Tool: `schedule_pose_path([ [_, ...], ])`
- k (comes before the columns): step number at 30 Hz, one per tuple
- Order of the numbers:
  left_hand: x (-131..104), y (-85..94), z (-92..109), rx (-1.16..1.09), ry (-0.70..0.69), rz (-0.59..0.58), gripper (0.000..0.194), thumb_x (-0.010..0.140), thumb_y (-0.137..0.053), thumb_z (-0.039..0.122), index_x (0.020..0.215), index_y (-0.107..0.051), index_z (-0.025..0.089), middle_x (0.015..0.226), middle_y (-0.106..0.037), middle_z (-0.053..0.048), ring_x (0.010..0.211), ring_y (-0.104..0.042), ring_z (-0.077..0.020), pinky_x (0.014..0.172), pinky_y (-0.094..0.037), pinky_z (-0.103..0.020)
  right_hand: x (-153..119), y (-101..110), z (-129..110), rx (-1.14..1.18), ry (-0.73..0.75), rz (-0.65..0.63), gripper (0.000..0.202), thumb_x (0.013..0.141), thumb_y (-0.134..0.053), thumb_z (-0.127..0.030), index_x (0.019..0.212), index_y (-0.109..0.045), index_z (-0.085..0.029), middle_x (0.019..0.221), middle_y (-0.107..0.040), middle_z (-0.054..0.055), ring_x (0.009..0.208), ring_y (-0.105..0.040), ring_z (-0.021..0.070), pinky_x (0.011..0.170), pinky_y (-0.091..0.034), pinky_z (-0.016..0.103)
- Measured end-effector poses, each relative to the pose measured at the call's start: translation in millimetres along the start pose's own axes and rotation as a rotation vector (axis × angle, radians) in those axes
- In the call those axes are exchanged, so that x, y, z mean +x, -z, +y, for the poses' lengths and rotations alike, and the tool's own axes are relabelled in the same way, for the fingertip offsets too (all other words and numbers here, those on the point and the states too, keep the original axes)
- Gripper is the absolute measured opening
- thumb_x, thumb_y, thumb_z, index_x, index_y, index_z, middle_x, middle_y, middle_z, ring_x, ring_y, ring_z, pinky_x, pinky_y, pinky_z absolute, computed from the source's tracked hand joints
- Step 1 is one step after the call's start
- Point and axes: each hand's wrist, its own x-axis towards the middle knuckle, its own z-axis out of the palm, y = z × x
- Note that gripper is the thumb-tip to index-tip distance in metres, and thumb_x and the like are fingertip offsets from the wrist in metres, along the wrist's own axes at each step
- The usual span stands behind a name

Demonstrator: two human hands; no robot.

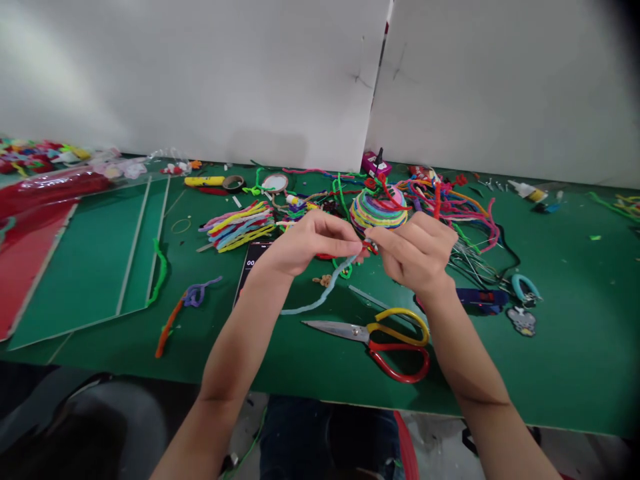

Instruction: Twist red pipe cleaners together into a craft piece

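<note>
Both hands meet above the middle of the green table. My left hand (327, 241) pinches a light blue fuzzy stem (323, 295), whose free end curves down to the left over the forearm's edge. My right hand (415, 250) is closed close beside it, its fingertips at a small red and grey piece (371, 245) that is partly hidden by the fingers. Below the hands lie scissors (367, 332) with one yellow and one red handle. A dark phone (251, 259) shows partly behind my left forearm.
A bundle of coloured stems (240, 227) lies left of a multicoloured coil (379, 208). Tangled stems (465, 207) and a blue tool (483, 300) are at the right. A clear plastic bag (100, 247) covers the left side. White panels (200, 80) stand behind.
</note>
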Motion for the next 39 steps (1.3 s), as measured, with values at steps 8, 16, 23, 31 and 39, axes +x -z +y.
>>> schedule_pose_path([
  [8, 6.2, -23.4, -9.3, 0.398, -0.204, 0.460, 0.023, 0.089, -0.048, 0.034, 0.091, -0.064, 0.017, 0.089, -0.067, -0.005, 0.078, -0.062, -0.0127, 0.071, -0.048, -0.025, 5.7, -2.5, -5.2, 0.041, -0.414, -0.192, 0.018, 0.084, -0.049, -0.023, 0.080, -0.066, -0.021, 0.060, -0.058, 0.001, 0.058, -0.047, 0.0130, 0.058, -0.036, 0.028],
  [16, 3.8, -32.6, -11.7, 1.043, -0.283, 0.525, 0.022, 0.093, -0.044, 0.031, 0.094, -0.061, 0.017, 0.086, -0.066, -0.005, 0.073, -0.061, -0.0126, 0.061, -0.042, -0.022, 7.3, -5.2, -11.5, 0.129, -0.678, -0.269, 0.016, 0.079, -0.051, -0.023, 0.077, -0.066, -0.019, 0.065, -0.063, 0.001, 0.060, -0.053, 0.0131, 0.054, -0.034, 0.025],
  [23, 0.2, -39.0, -9.0, 1.216, -0.297, 0.595, 0.021, 0.090, -0.046, 0.019, 0.094, -0.066, 0.016, 0.084, -0.069, -0.006, 0.075, -0.063, -0.0147, 0.058, -0.041, -0.023, 8.6, -2.8, -11.0, 0.103, -0.632, -0.271, 0.019, 0.084, -0.048, -0.024, 0.078, -0.065, -0.020, 0.067, -0.064, 0.001, 0.064, -0.056, 0.0139, 0.057, -0.036, 0.026],
  [31, 3.0, -28.9, -8.4, 0.718, -0.164, 0.480, 0.016, 0.085, -0.055, 0.024, 0.084, -0.070, 0.017, 0.078, -0.071, -0.003, 0.072, -0.064, -0.0138, 0.067, -0.047, -0.024, 5.9, -1.7, -4.5, 0.076, -0.494, -0.261, 0.019, 0.087, -0.047, -0.025, 0.082, -0.065, -0.022, 0.072, -0.065, 0.001, 0.070, -0.057, 0.0147, 0.062, -0.040, 0.026],
  [39, -1.4, -21.4, 0.4, 0.315, -0.048, 0.330, 0.015, 0.080, -0.058, 0.025, 0.073, -0.067, 0.015, 0.068, -0.067, -0.002, 0.060, -0.060, -0.0115, 0.058, -0.047, -0.023, 5.9, -0.4, 1.9, 0.105, -0.350, -0.230, 0.020, 0.089, -0.047, -0.027, 0.082, -0.065, -0.022, 0.065, -0.058, 0.000, 0.064, -0.049, 0.0135, 0.062, -0.037, 0.028],
])
